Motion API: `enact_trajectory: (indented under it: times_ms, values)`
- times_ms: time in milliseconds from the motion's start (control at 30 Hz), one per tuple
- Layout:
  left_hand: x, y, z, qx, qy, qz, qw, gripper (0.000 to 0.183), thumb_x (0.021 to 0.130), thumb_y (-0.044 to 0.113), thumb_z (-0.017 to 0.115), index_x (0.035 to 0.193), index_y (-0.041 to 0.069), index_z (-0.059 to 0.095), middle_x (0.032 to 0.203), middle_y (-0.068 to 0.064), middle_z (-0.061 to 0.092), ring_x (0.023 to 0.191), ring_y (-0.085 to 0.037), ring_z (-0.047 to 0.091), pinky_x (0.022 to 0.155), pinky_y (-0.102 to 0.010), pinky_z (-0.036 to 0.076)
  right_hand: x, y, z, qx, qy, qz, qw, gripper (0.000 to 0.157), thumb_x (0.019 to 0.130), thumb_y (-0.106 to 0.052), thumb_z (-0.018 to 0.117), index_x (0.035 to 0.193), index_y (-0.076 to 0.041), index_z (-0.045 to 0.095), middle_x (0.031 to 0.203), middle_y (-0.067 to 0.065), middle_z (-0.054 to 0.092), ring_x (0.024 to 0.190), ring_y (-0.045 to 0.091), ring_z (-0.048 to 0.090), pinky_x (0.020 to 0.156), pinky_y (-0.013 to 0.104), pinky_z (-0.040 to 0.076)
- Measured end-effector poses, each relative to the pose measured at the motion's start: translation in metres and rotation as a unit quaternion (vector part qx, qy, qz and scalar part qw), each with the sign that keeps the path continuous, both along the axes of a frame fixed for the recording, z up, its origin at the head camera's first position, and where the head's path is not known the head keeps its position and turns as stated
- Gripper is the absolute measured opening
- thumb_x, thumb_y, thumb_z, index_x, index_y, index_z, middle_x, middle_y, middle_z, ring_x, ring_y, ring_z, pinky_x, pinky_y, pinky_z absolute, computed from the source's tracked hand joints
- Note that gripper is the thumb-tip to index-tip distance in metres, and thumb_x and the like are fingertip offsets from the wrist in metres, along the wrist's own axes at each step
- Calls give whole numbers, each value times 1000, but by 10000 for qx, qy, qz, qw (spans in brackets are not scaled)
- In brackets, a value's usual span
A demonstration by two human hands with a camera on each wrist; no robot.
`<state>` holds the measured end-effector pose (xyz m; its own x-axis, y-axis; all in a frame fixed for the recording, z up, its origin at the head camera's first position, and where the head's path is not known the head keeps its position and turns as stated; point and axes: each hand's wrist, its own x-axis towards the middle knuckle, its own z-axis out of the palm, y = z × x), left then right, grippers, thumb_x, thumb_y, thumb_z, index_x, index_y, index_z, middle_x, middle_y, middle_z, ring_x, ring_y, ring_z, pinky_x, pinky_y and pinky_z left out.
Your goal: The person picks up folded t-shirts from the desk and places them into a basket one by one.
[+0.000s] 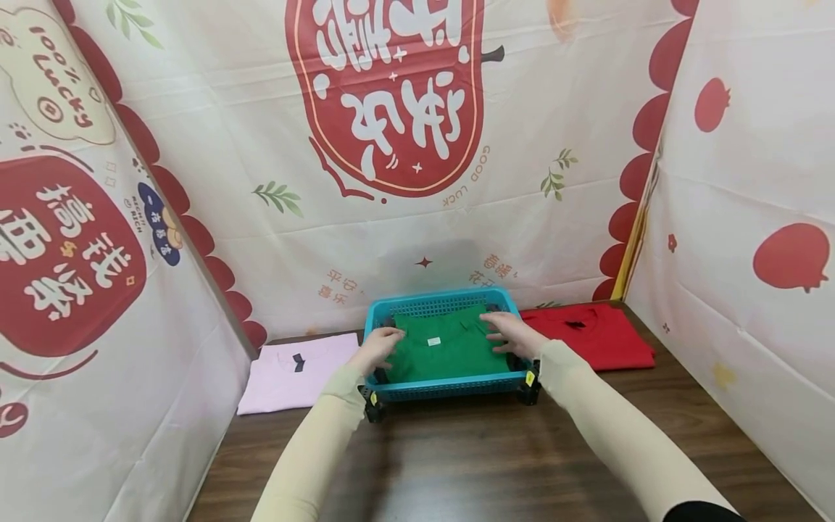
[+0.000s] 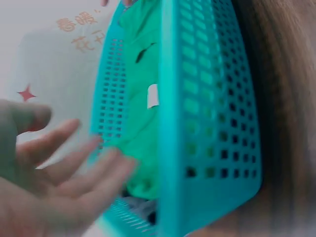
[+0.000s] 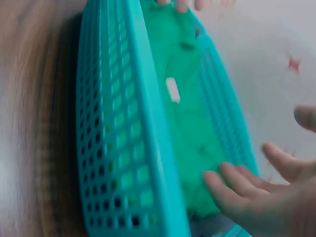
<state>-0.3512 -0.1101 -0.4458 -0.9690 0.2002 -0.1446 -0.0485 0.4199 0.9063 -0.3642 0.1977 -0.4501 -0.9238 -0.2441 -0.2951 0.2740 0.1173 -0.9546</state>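
A blue-green plastic basket (image 1: 443, 390) with perforated walls stands at the back of the table. Inside it lies a folded green shirt (image 1: 450, 359) with a white label at the neck; some darker cloth (image 2: 140, 207) shows beneath its edge. My left hand (image 1: 380, 346) hovers over the basket's left end, fingers spread and relaxed near the shirt's edge. At the opposite end my right hand (image 1: 512, 335) is over the shirt, its fingers loosely extended. In the right wrist view, the fingertips (image 3: 212, 180) overlap the green cloth. Neither hand grips anything.
A folded pink shirt (image 1: 293, 380) lies left of the basket, and a folded red shirt (image 1: 600, 341) lies to its right. The brown wooden table (image 1: 457, 464) is enclosed by printed white cloth walls (image 1: 215, 116) at the back and sides.
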Motion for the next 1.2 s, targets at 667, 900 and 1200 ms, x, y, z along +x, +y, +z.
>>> enact_trajectory:
  times_ms: [667,900,1200]
  values:
    - [39,-131,11,-2214,3360,1748,8986,36,101,30,51,69,15,45,68,-3,44,62,-21,43,58,-36,36,92,-163,37,836,3708,1001,9195,20,101,-24,54,105,-15,71,103,-2,66,94,17,60,81,37,50]
    - [44,-176,-26,-2301,2747,2073,9103,19,98,25,53,90,11,64,94,-5,61,84,-23,59,74,-41,46,103,-217,-14,1361,3325,2074,9099,24,97,-22,60,117,-12,67,118,1,63,109,19,58,91,37,48]
    - [55,-220,-62,-2821,1707,1453,9328,41,94,18,56,130,-2,57,135,-28,50,128,-44,42,104,-55,33,91,-263,-76,2555,3156,2324,8838,47,92,-23,64,134,-4,55,142,16,47,132,28,43,105,43,38]
